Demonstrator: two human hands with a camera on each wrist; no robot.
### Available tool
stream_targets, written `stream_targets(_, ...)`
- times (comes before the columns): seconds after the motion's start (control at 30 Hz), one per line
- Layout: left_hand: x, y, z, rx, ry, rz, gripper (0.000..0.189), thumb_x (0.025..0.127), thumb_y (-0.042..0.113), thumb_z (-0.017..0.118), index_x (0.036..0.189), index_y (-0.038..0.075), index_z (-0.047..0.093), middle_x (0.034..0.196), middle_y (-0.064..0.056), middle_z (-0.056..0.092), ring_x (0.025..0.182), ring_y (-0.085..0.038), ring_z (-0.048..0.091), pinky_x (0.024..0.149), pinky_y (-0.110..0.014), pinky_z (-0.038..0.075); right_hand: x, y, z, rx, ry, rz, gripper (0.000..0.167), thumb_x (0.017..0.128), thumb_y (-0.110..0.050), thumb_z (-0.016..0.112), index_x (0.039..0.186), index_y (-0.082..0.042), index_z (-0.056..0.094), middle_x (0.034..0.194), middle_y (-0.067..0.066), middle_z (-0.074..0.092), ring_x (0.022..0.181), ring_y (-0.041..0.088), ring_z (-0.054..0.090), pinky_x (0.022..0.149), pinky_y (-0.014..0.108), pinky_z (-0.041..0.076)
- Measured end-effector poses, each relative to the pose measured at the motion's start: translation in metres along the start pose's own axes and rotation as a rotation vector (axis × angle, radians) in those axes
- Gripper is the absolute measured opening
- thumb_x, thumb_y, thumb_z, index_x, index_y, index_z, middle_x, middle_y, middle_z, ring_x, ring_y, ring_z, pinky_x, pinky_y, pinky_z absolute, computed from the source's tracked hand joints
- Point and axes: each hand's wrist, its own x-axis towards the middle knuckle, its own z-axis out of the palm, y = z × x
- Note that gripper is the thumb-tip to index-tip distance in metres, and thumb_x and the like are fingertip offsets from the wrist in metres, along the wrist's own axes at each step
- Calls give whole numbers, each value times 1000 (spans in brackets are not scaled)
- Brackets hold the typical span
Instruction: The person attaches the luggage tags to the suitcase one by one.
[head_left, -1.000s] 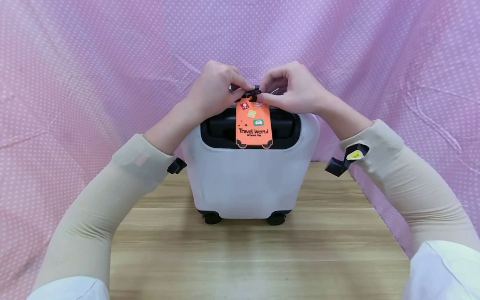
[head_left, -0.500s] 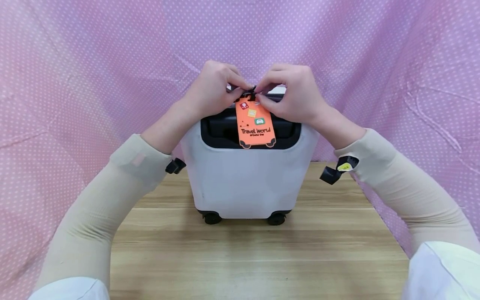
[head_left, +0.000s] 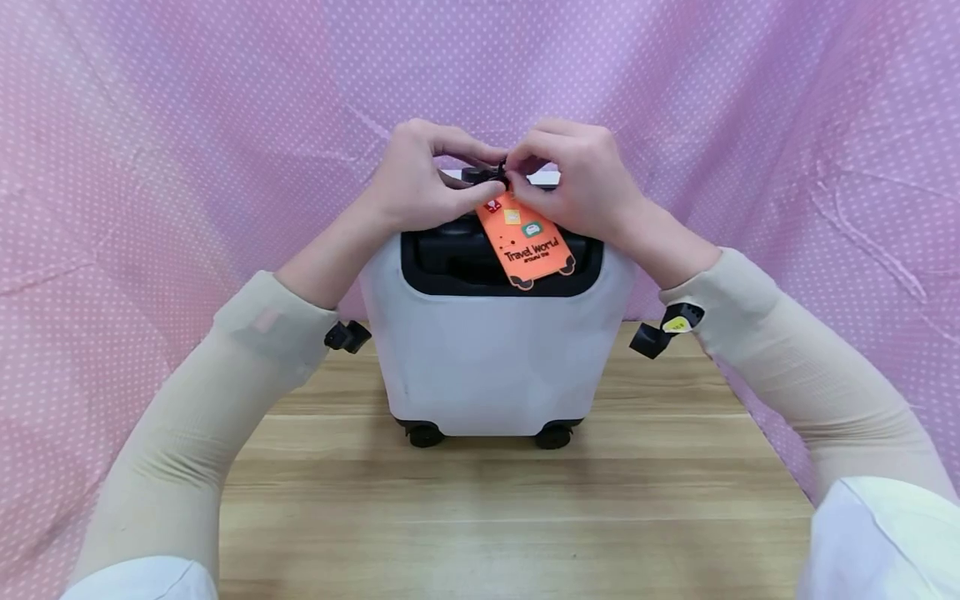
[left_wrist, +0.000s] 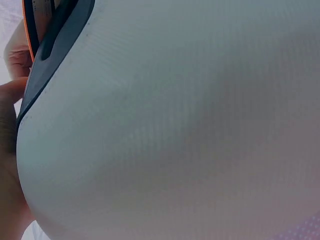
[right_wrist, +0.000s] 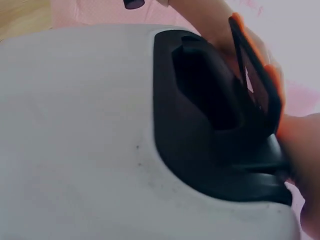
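A white suitcase (head_left: 495, 358) with a black recessed top panel stands upright on its wheels. Against that panel hangs an orange luggage tag (head_left: 527, 237) printed "Travel World", tilted with its lower end to the right. My right hand (head_left: 577, 171) pinches the tag's black strap (head_left: 502, 169) between thumb and fingertips. From the other side my left hand (head_left: 420, 179) holds at the strap, its thumb over the tag's upper corner and its fingers reaching above the strap. The fingertips partly hide the strap. In the right wrist view the tag (right_wrist: 257, 75) appears edge-on beside the black panel (right_wrist: 175, 115).
The suitcase rests on a wood-grain table (head_left: 495, 508). Behind it hangs a pink polka-dot cloth (head_left: 480, 67), which also drapes along both sides. A small black camera sits on each wrist, the right one (head_left: 663, 331) bearing a yellow label.
The luggage tag has swung from hanging straight to tilting right. The right hand has turned and closed in on the strap; the left thumb and fingers have spread and shifted toward the strap.
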Motion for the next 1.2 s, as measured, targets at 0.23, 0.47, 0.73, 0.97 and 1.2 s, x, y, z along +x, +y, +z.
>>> stream_targets(0.23,-1,1,0,5,36,-19,23,88,21,88,110,13,85,108,-8,83,103,-20,79,96,-28,61,-1,2,7,81,39,-6,3,89,1,75,91,3,75,94,18,71,86,22,74,87,10,55)
stream_targets(0.47,1,0,1,75,65,3,23,87,26,89,107,14,86,105,-6,84,99,-18,80,91,-25,61,-1,3,7,89,9,-3,4,91,-1,73,92,2,72,89,15,72,85,21,74,87,13,55)
stream_targets(0.73,0,-3,2,111,66,6,23,88,28,88,106,14,87,103,-6,84,97,-17,80,86,-14,56,-1,4,7,78,-33,30,4,93,-3,72,95,1,71,91,14,73,87,20,73,84,19,57)
stream_targets(0.97,-1,-3,2,127,71,18,22,89,26,87,104,10,87,102,-8,84,95,-18,80,86,-13,57,-2,4,6,78,-48,40,5,94,-2,69,96,3,68,92,16,70,88,22,70,84,20,55)
stream_targets(1.2,-2,-2,3,135,78,18,22,90,26,86,103,8,87,100,-9,84,94,-18,81,85,-13,59,-3,3,6,66,-62,38,5,95,-1,65,98,4,65,92,16,70,86,23,69,82,25,56)
